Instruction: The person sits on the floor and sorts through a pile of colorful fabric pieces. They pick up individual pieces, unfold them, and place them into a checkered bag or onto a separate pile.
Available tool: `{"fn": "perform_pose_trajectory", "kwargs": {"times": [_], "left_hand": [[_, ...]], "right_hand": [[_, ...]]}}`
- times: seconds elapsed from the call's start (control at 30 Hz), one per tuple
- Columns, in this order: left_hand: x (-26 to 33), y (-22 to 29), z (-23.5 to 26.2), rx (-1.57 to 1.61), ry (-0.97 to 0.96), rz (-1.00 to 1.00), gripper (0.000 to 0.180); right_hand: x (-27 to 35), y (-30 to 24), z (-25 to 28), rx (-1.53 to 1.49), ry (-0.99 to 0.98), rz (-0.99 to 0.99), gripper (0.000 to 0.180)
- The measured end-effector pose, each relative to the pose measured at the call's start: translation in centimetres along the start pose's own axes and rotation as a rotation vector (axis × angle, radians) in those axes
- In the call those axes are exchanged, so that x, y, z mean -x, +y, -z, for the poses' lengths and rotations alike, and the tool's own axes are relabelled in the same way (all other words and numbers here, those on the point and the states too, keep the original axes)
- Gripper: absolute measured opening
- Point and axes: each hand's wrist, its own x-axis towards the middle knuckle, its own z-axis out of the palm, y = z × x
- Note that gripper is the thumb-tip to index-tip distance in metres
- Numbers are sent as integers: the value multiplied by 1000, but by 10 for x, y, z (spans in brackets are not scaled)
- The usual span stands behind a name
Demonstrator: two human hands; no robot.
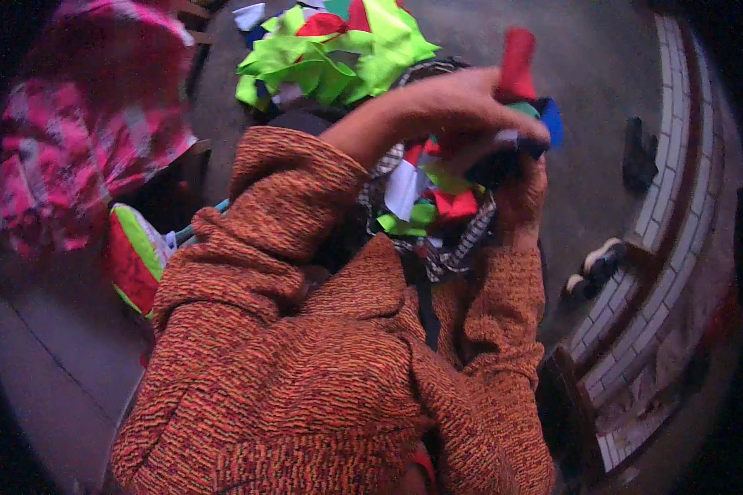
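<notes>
My left hand [462, 103] reaches across to the right, its fingers closed on a bunch of cloth pieces. A red cloth piece [518, 64] stands up from this bunch, and a blue cloth piece [549, 124] sticks out at its right side. Just below, my right hand [530, 198] is raised against the same bunch, gripping its dark lower part; some of its fingers are hidden. Between my arms sits a container with a black-and-white checked cloth rim [462, 260]. Inside it lie a white cloth piece [401, 190], a red cloth piece [456, 205] and lime pieces.
Beyond the container lies a heap of mostly lime cloth pieces [338, 62]. Pink patterned cloth [82, 157] hangs at the left, above a red, lime and white item [138, 260]. Dark shoes [596, 268] stand by a white-tiled step [673, 140] at the right.
</notes>
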Motion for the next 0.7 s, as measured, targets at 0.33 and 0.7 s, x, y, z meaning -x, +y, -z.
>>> {"fn": "perform_pose_trajectory", "kwargs": {"times": [0.33, 0.7], "left_hand": [[-2, -8, 5, -217, 121, -74, 57], [14, 13, 71, 26, 689, -463, 26]], "right_hand": [[-7, 8, -10, 516, 48, 262, 43], [-16, 0, -4, 65, 60, 7, 40]]}}
